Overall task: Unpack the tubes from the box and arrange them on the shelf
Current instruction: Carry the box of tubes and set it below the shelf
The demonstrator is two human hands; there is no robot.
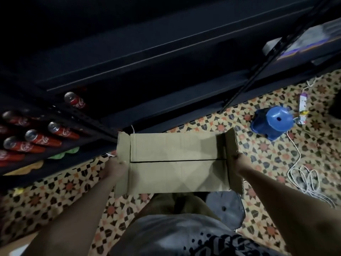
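At the short ends of the cardboard box (pixel 177 163), gripped on both sides: left hand (pixel 115 168) curled round the left end flap, fingertips mostly hidden beneath the card; right hand (pixel 238 161) clasped on the right end flap, only the knuckles and thumb edge in view, so exact finger spread impossible to tell. Held level above the floor, in front of the torso, long side across the view. Top flaps closed and met along a dark centre seam; end flaps stuck outward. Contents hidden, no tubes in view. Beyond the box, a dark metal shelf (pixel 138 58) with bare upper boards, too dim for detail. On its lower left tiers, red cola cans (pixel 41 140) stood in rows, silver tops toward the camera, with green and yellow packets just below them. Underfoot, patterned tile floor (pixel 276 154) in cream, black and orange stars. To the right, well apart from the box, a blue plastic stool (pixel 273 122) tipped on the tiles, a white power strip (pixel 302 108) near it, and a loose white cable (pixel 304 178) coiled nearer the right forearm. Below the box, a dark round seat (pixel 224 207) beside the legs.
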